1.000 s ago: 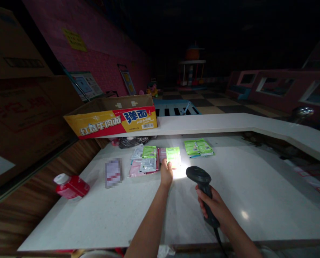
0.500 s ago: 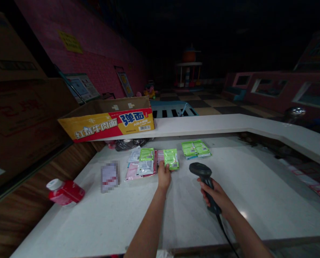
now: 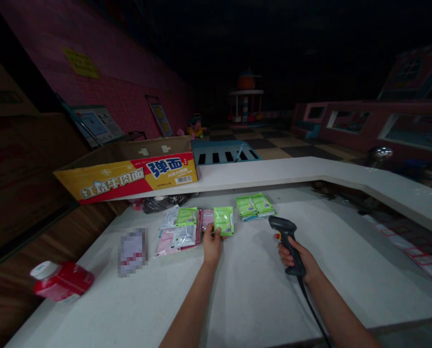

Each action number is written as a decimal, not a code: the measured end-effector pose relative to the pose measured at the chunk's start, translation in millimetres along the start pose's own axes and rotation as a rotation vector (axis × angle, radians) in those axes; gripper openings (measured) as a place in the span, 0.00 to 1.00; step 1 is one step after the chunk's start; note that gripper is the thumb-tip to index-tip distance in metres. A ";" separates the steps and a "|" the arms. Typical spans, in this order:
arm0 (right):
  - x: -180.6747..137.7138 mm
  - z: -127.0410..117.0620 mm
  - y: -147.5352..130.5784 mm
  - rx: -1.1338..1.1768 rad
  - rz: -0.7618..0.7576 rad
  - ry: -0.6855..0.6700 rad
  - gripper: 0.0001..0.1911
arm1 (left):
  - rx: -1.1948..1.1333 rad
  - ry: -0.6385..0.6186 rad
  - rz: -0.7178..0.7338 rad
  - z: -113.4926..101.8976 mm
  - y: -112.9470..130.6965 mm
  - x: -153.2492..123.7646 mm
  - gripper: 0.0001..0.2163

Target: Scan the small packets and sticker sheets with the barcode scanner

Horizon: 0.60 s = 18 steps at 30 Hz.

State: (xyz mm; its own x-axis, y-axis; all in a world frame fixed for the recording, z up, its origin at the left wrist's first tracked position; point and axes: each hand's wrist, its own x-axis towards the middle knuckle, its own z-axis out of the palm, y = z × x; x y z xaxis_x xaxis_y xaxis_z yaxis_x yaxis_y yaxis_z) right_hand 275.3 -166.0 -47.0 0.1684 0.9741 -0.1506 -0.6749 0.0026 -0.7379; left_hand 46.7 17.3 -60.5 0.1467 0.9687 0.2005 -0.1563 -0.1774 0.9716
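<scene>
My left hand (image 3: 213,245) grips the lower edge of a green packet (image 3: 223,221) with thumb and fingers, just right of a spread of packets. That spread holds pink packets (image 3: 165,241), silvery-white packets (image 3: 184,237) and another green packet (image 3: 186,216). My right hand (image 3: 298,258) is wrapped round the handle of a dark barcode scanner (image 3: 290,241), whose head points up and left. Its cable (image 3: 312,304) trails down toward the counter's front edge. Beyond the scanner, at the back, lie two more green packets (image 3: 255,206) on top of other packets.
On the white counter (image 3: 252,290), a red bottle with a white cap (image 3: 63,281) lies at left, beside a blurred-out small pack (image 3: 133,252). A raised white ledge (image 3: 259,171) crosses behind, bearing an open yellow-and-red noodle carton (image 3: 136,175). Dark boxes stack at far left.
The view has shifted slightly, moving the counter items left and down in the picture. The scanner has moved right and turned more side-on. My left hand still holds the green packet.
</scene>
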 end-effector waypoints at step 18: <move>8.0 -1.0 -2.6 0.133 0.029 0.001 0.22 | -0.131 -0.079 -0.388 144.4 17.6 68.7 0.10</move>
State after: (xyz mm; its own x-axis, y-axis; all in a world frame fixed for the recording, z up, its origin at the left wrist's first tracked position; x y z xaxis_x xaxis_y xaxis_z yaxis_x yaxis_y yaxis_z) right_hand 279.1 -158.4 -46.9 0.1480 0.9740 -0.1716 -0.7691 0.0043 -0.6391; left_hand 195.1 55.6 -11.6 0.2927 0.9422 -0.1633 -0.1971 0.2266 0.9538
